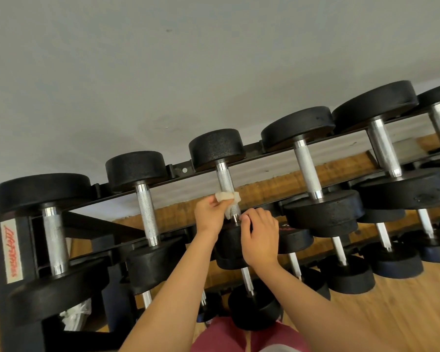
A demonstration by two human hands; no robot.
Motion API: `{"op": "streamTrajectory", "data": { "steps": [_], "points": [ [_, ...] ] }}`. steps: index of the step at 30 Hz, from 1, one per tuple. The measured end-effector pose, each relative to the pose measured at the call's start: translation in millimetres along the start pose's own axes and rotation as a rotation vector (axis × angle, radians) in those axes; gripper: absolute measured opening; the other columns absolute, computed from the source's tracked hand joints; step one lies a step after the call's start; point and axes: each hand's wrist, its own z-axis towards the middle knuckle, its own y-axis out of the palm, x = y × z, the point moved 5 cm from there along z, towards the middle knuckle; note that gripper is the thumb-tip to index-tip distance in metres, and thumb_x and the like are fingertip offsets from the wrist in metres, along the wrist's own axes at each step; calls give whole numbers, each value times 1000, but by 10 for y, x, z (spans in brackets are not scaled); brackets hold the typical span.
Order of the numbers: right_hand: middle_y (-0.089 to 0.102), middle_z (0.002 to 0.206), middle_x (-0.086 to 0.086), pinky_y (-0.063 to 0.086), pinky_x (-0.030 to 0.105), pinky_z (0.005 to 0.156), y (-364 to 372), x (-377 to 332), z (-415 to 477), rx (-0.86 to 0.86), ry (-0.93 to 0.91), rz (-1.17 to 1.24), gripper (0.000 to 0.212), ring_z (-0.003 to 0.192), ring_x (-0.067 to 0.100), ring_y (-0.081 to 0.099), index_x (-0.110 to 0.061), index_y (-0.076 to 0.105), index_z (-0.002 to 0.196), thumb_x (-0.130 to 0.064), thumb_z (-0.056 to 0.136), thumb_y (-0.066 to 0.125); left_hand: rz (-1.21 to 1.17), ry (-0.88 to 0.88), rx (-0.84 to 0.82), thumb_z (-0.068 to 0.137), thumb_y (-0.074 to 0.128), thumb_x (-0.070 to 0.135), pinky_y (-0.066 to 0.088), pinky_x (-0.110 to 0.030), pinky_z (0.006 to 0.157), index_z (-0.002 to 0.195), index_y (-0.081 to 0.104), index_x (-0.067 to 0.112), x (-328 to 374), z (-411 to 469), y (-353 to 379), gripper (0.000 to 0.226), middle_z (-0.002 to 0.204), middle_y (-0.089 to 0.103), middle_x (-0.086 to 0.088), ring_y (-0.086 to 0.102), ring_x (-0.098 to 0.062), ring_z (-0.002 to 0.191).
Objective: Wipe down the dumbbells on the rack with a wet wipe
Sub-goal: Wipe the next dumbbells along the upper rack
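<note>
Here the person stands close before a black rack (181, 170) that is set against a grey wall (188, 72). The top row of the rack carries several dumbbells with black round heads and silver handles, and they lie side by side.

The dumbbell (216, 147) being wiped is the third one from the left in this row. The white wet wipe (226, 198) is folded around the lower part of its rough handle (224, 180), near the head that is closer to the person. The left hand (210, 215) grasps the wipe and pinches it against the metal between thumb and fingers. The right hand (261, 238) lies over the near head of the same dumbbell. Its fingers are curled over the upper edge of this head and hold it, and the fingertips touch the end of the handle just under the wipe. The two hands are very near to each other, almost touching.

Under the top row, smaller dumbbells (346, 278) lie on lower rails. On the left end of the rack there is a white label (10, 252) with red letters, which I cannot read. The floor (391, 321) is of light wood. At the bottom edge, red shorts (224, 336) are visible.
</note>
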Motion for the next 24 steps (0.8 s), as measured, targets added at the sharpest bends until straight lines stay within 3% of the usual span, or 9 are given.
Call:
{"op": "streamTrajectory", "data": {
  "steps": [4, 8, 11, 15, 18, 20, 24],
  "points": [
    [55, 85, -6, 45, 40, 83, -5, 5, -10, 9, -3, 14, 35, 85, 15, 51, -19, 60, 85, -32, 96, 29, -72, -31, 74, 84, 75, 18, 58, -32, 82, 99, 75, 11, -102, -7, -57, 16, 91, 74, 2, 69, -11, 89],
    [55, 85, -6, 44, 39, 83, -7, 1, -6, 11, -8, 10, 36, 86, 15, 51, -19, 61, 85, -32, 96, 29, -143, -36, 96, 89, 69, 18, 48, -18, 69, 88, 71, 20, 94, 49, 4, 3, 85, 69, 9, 62, -3, 81],
    [55, 85, -6, 44, 39, 83, -8, -6, -6, 6, -12, -2, 36, 86, 15, 51, -19, 61, 85, -32, 96, 29, -158, -39, 173, 91, 67, 18, 40, -14, 63, 77, 63, 28, 182, 145, 8, 18, 80, 64, 11, 57, 0, 77],
    [55, 85, -6, 44, 39, 83, -11, 2, -4, 4, -6, 5, 36, 86, 16, 51, -19, 61, 85, -32, 96, 29, -187, -68, 174, 92, 66, 18, 40, -15, 67, 94, 65, 21, 205, 202, 17, 4, 84, 62, 11, 54, 0, 79],
    [54, 85, -6, 43, 39, 83, -5, -1, -4, -11, -4, 5, 37, 86, 16, 50, -19, 60, 85, -32, 96, 27, -220, -106, 156, 91, 67, 20, 49, -27, 85, 108, 68, 13, 327, 304, 84, 19, 98, 66, 3, 58, -9, 89],
    [54, 86, -6, 42, 39, 84, -11, -8, -2, -14, -7, 6, 37, 87, 15, 50, -20, 60, 85, -32, 96, 27, -219, -113, 180, 91, 67, 22, 50, -33, 92, 109, 69, 10, 365, 355, 90, 22, 107, 68, -4, 60, -17, 98],
    [54, 85, -6, 42, 39, 83, -22, -6, -4, -8, -10, 0, 37, 86, 15, 49, -19, 60, 85, -32, 96, 28, -220, -109, 166, 92, 66, 22, 48, -32, 94, 105, 67, 13, 350, 383, 63, 15, 104, 65, -1, 60, -18, 103]
  ]
}}
